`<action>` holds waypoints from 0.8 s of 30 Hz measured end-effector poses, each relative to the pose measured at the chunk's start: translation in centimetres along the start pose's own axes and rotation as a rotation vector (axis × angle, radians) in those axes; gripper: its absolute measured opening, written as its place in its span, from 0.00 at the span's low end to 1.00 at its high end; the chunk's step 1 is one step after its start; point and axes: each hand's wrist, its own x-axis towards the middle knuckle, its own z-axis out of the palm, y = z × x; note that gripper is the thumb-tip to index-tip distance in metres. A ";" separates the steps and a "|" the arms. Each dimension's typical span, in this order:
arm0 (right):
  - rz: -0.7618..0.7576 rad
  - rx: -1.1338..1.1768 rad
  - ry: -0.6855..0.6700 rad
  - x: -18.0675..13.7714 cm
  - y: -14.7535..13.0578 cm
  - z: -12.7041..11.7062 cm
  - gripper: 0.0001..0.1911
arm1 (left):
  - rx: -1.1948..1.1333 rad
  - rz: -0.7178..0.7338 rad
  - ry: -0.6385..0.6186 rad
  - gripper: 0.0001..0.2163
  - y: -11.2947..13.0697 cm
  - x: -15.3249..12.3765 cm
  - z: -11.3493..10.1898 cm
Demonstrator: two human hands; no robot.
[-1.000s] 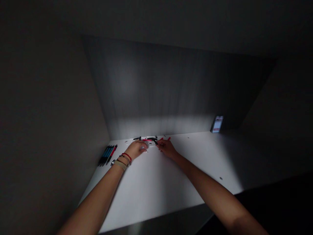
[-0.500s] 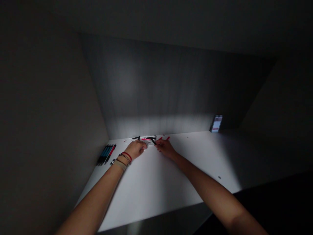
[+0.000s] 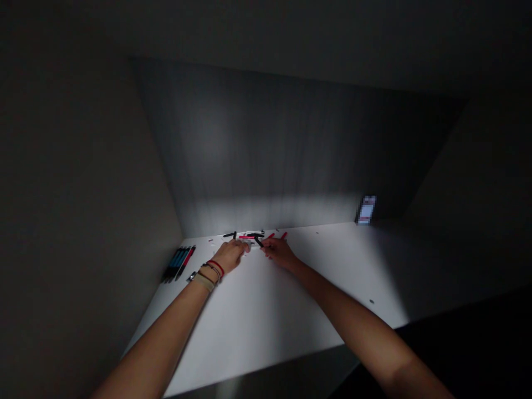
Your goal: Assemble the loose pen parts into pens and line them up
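My right hand (image 3: pixel 279 252) is closed, its thumb and fingers pinching a short black pen part (image 3: pixel 258 242) that slants up to the left. Opposite it, my left hand (image 3: pixel 231 255) rests at the back of the white surface with its fingers curled in. Something small and pale lies at those fingertips, too small to make out. Between and behind both hands is a loose group of pen parts: a red piece (image 3: pixel 246 238), black pieces (image 3: pixel 229 234) and more red pieces (image 3: pixel 284 235) beside my right hand.
At the left wall, several blue-and-black pens (image 3: pixel 174 263) lie in a row with a red-and-black pen (image 3: pixel 185 262). A blurred-out phone-like object (image 3: pixel 366 210) leans at the back right. A small dark spot (image 3: pixel 372 301) marks the white surface (image 3: pixel 249 332) near its front right. Walls enclose the space.
The view has shifted slightly. My left fingers have moved a little at the pale item; my right hand keeps hold of the black pen part in nearly the same place.
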 end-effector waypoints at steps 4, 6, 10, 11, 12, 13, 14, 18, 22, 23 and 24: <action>0.015 0.007 -0.001 0.0 0.2 0.1 0.09 | -0.013 -0.006 0.031 0.22 0.1 0.0 -0.3; 0.018 0.002 -0.008 0.0 0.2 0.1 0.09 | -0.055 -0.002 0.084 0.24 0.3 0.0 -0.8; -0.016 -0.060 -0.033 -0.2 -0.2 -0.1 0.09 | -0.118 0.013 0.190 0.26 0.9 0.0 -1.5; -0.036 -0.087 -0.037 -0.3 -0.4 -0.2 0.09 | -0.124 0.025 0.203 0.26 1.0 0.0 -1.6; -0.056 -0.115 -0.035 -0.4 -0.5 -0.3 0.09 | -0.128 0.039 0.211 0.25 1.1 0.0 -1.7; -0.077 -0.140 -0.032 -0.4 -0.7 -0.4 0.09 | -0.130 0.050 0.215 0.24 1.3 0.0 -1.7; -0.096 -0.162 -0.030 -0.5 -0.8 -0.4 0.09 | -0.131 0.058 0.220 0.22 1.4 0.1 -1.8; -0.131 -0.226 -0.035 -0.6 -1.2 -0.6 0.10 | -0.109 0.065 0.236 0.18 1.9 0.1 -2.2; -0.120 -0.260 -0.039 -0.6 -1.4 -0.6 0.09 | -0.050 0.051 0.218 0.16 2.6 0.0 -2.6; -0.119 -0.255 -0.042 -0.7 -1.4 -0.6 0.09 | -0.038 0.048 0.213 0.16 2.7 0.0 -2.7; -0.122 -0.249 -0.048 -0.7 -1.4 -0.6 0.10 | -0.029 0.048 0.209 0.15 2.9 0.0 -2.7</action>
